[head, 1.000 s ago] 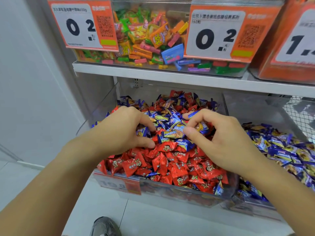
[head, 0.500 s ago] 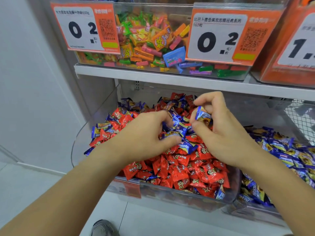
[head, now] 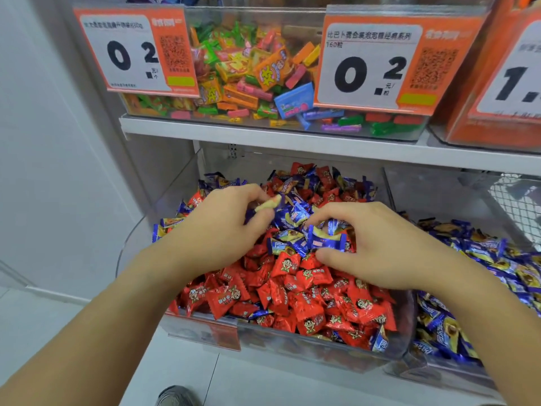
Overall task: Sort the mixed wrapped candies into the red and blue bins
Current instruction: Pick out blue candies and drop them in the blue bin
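Right hand (head: pixel 377 244) grip lower, on blue candy (head: pixel 326 238)

Shelf, tags, gum bin, floor and shoe

Above the grip, a white shelf (head: pixel 292 140) carries a clear bin (head: pixel 304 13) of mixed gum packs (head: pixel 257 80) in orange, green, pink and blue. Two orange price tags (head: pixel 134 51) (head: pixel 389 63) reading 0.2 hang on its front; a third tag (head: pixel 509 83) is cut off far right. Below the grip lie pale floor tiles (head: pixel 58 323) and a grey shoe (head: pixel 178 396); a white wall (head: pixel 44 142) stands left.
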Tool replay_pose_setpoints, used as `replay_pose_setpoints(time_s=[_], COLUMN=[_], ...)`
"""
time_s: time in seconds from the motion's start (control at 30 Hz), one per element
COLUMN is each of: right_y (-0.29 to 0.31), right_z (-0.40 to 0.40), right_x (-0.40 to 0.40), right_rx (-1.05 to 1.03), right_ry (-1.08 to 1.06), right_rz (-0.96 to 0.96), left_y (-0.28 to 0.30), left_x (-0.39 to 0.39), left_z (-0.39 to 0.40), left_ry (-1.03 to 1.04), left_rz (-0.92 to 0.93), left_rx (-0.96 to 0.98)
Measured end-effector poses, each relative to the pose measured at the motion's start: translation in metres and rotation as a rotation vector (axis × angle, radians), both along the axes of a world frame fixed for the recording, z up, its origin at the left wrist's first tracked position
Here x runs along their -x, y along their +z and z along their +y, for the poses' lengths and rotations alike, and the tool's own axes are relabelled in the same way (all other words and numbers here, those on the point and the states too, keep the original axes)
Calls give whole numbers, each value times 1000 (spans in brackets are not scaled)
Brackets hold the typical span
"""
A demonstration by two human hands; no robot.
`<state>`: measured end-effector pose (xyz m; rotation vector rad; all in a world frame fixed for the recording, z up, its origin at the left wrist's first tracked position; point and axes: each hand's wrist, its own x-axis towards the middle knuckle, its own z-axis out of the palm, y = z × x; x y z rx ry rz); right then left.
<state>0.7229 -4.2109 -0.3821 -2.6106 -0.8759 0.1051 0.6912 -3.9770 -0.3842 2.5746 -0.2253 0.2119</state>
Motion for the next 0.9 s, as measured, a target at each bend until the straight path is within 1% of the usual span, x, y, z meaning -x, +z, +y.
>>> replay_pose_setpoints(time_s=[0.07,0.2,0.27,0.37,0.43,0.5,0.63,0.7,0.8,0.9], right_y=[1,4,3,-4,-10,-10,-7,-7,-5,-3], right_z=[-2,3,9,19,24,23,18,16,12,7], right_x=[1,2,-1,-7,-11,-13,-11,-10,-9,-7], right_rx=[-93,-279,-326,-230,-142,-100,-103,-139,-254,-422], right_ry=[-10,-52,-77,-48,-30,-28,-24,-20,-50,-111], right_rz=[30,1,-39,-75,-70,-56,-33,-59,-97,-75], left_y=[0,0,0,-4,-8,-11,-12,-11,-9,-3], left_x=[0,-3,-7,-15,-19,-22,-23,-23,-22,-19], left_z=[-2,-11,-15,-20,-21,-22,-24,-26,-25,-25], left_ry=[7,55,100,147,137,105,72,80,133,123], left_rz=[-18,-17,-42,-115,-143,-134,-67,-94,-156,-156], left_rx=[43,112,130,81,4,-54,-126,-131,-65,84])
